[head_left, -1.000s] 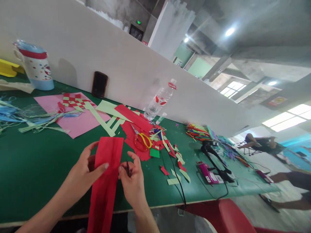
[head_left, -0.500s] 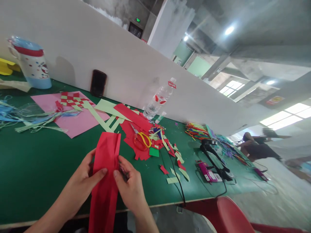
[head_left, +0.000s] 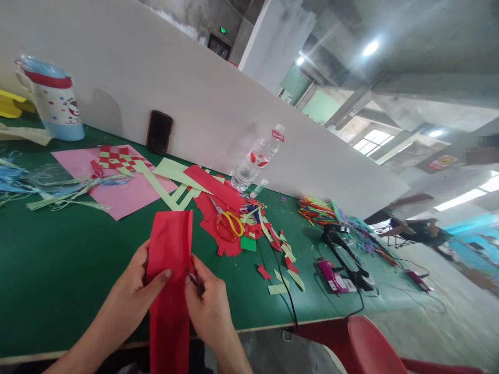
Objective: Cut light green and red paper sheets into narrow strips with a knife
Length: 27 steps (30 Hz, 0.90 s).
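Note:
A long strip of red paper [head_left: 170, 244], creased lengthwise, stands up in front of me over the table's near edge. My left hand [head_left: 136, 291] grips its left side, thumb lying across the front and fingers behind. At the right edge, my right hand [head_left: 210, 296] pinches the paper between thumb and fingers. Something thin and dark shows within that right hand, too little of it visible to name. Beyond the strip, yellow-handled scissors [head_left: 230, 224] lie on red paper scraps [head_left: 210, 221]. A red and pale green woven paper piece [head_left: 119, 158] rests on a pink sheet [head_left: 117, 200].
Against the wall stand a water bottle [head_left: 255, 161], a phone [head_left: 159, 132] and a flask [head_left: 58, 101]. Cords [head_left: 74, 189] lie at left; pipe cleaners [head_left: 315, 208], a black strap [head_left: 343, 254] and a purple box [head_left: 333, 275] at right. A red chair [head_left: 370, 343] is below. People are in the background.
The strip's right edge, earlier a raised flap, now lies flatter against the rest. My right hand has shifted slightly down and right along that edge. People in the background have moved.

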Motion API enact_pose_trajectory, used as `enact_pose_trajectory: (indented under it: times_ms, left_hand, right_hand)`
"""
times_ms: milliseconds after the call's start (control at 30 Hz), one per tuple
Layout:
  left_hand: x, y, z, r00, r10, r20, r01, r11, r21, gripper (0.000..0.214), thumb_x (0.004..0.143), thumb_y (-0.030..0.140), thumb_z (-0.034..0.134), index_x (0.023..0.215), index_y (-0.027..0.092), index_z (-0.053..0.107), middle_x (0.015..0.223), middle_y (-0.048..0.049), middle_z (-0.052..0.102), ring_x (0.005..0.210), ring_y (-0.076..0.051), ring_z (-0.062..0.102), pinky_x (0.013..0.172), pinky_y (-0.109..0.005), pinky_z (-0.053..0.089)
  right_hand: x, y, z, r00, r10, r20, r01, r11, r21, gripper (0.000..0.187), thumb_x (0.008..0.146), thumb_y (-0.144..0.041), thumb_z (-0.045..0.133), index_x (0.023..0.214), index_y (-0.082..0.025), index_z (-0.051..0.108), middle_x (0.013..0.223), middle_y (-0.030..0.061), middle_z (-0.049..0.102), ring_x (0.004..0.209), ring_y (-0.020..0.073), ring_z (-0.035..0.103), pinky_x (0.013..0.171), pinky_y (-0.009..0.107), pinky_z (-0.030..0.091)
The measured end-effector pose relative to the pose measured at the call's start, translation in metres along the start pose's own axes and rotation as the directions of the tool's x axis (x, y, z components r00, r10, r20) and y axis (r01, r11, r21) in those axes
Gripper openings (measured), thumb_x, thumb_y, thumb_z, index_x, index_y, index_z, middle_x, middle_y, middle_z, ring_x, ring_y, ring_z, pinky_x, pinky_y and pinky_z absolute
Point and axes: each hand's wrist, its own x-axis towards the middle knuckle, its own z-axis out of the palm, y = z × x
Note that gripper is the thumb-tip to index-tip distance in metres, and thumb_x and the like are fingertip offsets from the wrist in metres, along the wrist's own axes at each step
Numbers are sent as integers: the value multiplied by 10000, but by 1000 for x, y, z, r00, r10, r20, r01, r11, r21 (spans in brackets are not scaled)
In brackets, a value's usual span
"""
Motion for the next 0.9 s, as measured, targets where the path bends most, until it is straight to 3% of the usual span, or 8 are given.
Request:
enact_pose_trajectory:
  times_ms: [167, 300, 533, 667, 900]
  left_hand:
    - [2, 4, -4, 998, -38, 53, 41, 998, -56, 927, 734, 694, 844, 1480, 279, 483, 1282, -122, 796, 1093, -355, 802, 896, -467, 677]
    - [7, 2, -9, 991, -88, 99, 96, 992, -78, 994, 734, 666, 868, 1544, 295, 426, 1221, -126, 828, 996, -364, 832, 803, -473, 698]
    - [9, -2, -15, 982, -117, 148, 128, 990, -67, 996, 773, 650, 853, 1581, 289, 396, 1207, -153, 835, 986, -382, 837, 795, -505, 705]
    - [5, 0, -16, 986, -106, 130, 112, 993, -40, 1019, 756, 633, 862, 1596, 275, 411, 1195, -162, 838, 995, -381, 836, 794, -490, 705]
    - [-10, -10, -16, 992, -98, 82, 99, 995, -16, 1030, 761, 577, 855, 1625, 266, 388, 1224, -153, 828, 1103, -387, 814, 859, -510, 700]
  right_hand:
    - [4, -12, -7, 996, 84, 24, -87, 915, 393, 393, 992, -442, 693, 1325, -249, 772, 1261, 58, 802, 1261, 292, 720, 1107, 392, 560]
    - [1, -4, -8, 970, 220, 104, -242, 818, 522, 455, 916, -589, 777, 1179, -218, 784, 1029, 49, 814, 971, 274, 767, 979, 400, 591]
    - [-3, 11, -4, 938, 345, 36, -323, 832, 450, 475, 830, -646, 817, 829, -203, 648, 721, -40, 613, 661, 132, 515, 668, 245, 461]
    - [-3, 12, -3, 938, 347, 10, -318, 846, 428, 468, 854, -647, 769, 802, -219, 588, 662, -67, 515, 620, 119, 431, 625, 238, 415]
    - [-2, 10, -1, 936, 342, -83, -300, 899, 318, 397, 859, -584, 723, 756, -238, 558, 628, -68, 483, 608, 129, 427, 607, 247, 416]
